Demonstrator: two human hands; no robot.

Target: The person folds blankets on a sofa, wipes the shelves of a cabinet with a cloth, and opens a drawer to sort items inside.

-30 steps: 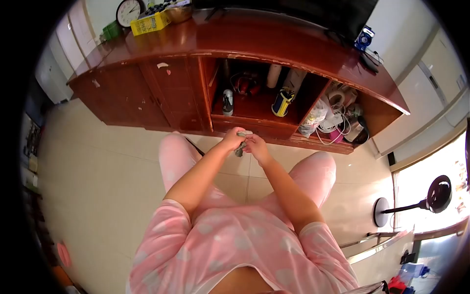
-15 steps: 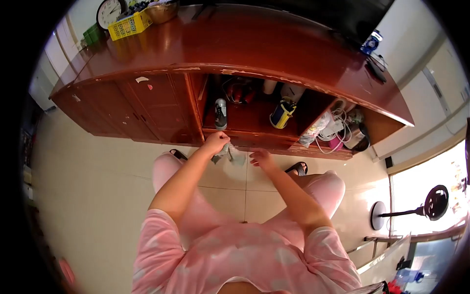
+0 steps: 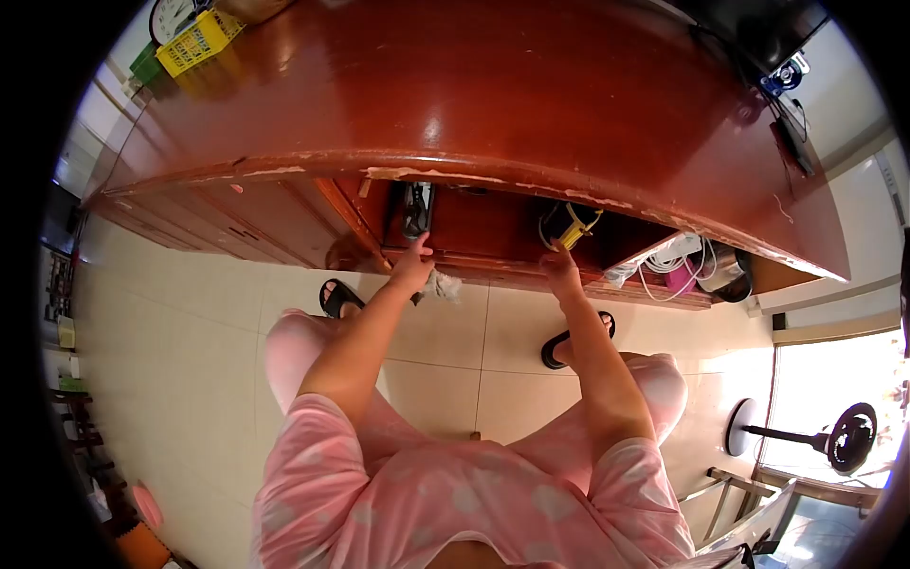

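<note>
Grey cloth (image 3: 443, 287) hanging at the left hand (image 3: 410, 270), low in front of the open middle compartment of the red-brown cabinet (image 3: 427, 95). Held by bent fingers of this hand in a narrow grip, with index finger stretched toward a dark bottle (image 3: 417, 211); contact of fingertip and bottle not possible to tell. Right hand (image 3: 562, 272) at the same compartment, just beside a yellow-and-dark container (image 3: 576, 229); cannot tell if wide, narrow or already gripping.

Compared with half a second ago: right hand gone from beside the cloth up to the container, left hand nearer to the bottle, cloth taken along. One second ago, both hands together on the cloth. View also tilted, with more of the cabinet top now in sight.

Depth of the compartment hidden under the chipped front edge, together with the upper end of the bottle. Cloth blurred and partly covered by the left hand. Further right, white cable (image 3: 675, 248) in the side compartment, partly hidden. On top, clock (image 3: 173, 17) and television (image 3: 758, 28) cut off by the upper border.
</note>
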